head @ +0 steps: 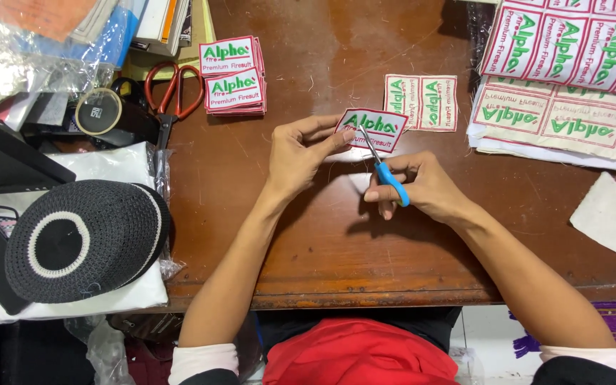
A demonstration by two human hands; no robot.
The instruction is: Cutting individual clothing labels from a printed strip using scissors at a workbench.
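Note:
My left hand pinches a small embroidered patch, white with green lettering and a red border, above the brown wooden table. My right hand grips small blue-handled scissors. Their thin blades point up and touch the patch's lower edge. A strip of two uncut patches lies just beyond the held patch.
A stack of cut patches and red-handled scissors lie at the back left, by a tape roll. Uncut patch sheets fill the back right. A white cloth scrap lies right. A black knitted cap rests on white cloth at left.

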